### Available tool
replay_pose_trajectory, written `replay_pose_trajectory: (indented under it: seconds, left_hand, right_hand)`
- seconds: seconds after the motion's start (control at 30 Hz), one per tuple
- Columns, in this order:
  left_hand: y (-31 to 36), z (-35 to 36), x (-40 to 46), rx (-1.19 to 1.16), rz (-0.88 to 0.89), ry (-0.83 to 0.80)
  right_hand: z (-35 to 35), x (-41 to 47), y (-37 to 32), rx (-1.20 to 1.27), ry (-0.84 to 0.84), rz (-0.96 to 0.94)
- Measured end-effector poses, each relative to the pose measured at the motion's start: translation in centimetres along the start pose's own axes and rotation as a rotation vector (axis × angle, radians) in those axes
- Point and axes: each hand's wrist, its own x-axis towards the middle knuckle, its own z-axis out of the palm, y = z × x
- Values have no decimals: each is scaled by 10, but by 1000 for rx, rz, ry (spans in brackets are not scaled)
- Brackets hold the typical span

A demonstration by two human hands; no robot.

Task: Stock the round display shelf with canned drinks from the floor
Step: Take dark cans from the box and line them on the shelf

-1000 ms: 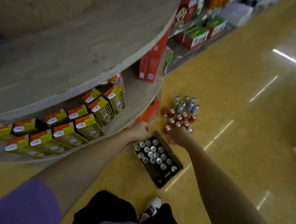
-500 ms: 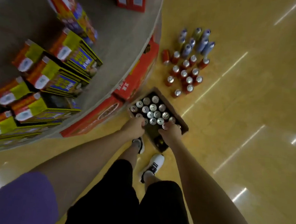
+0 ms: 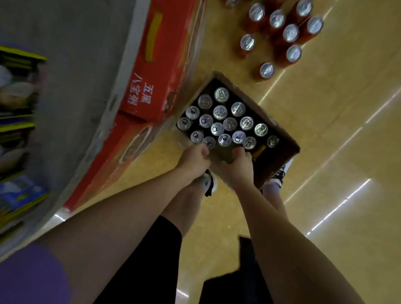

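Open brown cardboard box (image 3: 288,143) of silver-topped drink cans (image 3: 219,112) at frame centre, on yellow floor (image 3: 339,114). Left hand (image 3: 194,159) and right hand (image 3: 237,165) curled over near rim. Red-bodied cans (image 3: 290,34) upper right; grey round shelf (image 3: 59,47) left.

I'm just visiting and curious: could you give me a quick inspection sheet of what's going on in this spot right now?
Surface: glossy yellow floor, light streaks reflected.
Job's things: open cardboard box of upright cans, part empty near the hands; loose red cans standing on the floor beyond.
Clutter: red cartons under the round shelf.
Hands: left hand and right hand both grip the box's near edge.
Cables: nothing seen.
Surroundings: blurred yellow packs on the shelf.
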Motion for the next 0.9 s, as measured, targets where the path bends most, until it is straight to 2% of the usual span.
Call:
replay_pose_trajectory:
  seconds: [0.3, 0.57, 0.7, 0.9]
  left_hand:
    - [-39, 50, 121, -29, -24, 78]
    - [-58, 78, 184, 29, 20, 125]
    - [-58, 81, 182, 37, -4, 147]
    - [-31, 61, 121, -3, -4, 158]
  right_hand:
    - [60, 134, 37, -296, 26, -143]
    - [104, 199, 57, -530, 90, -223]
    - [92, 203, 54, -599, 91, -278]
    - [36, 146, 46, -568, -95, -369]
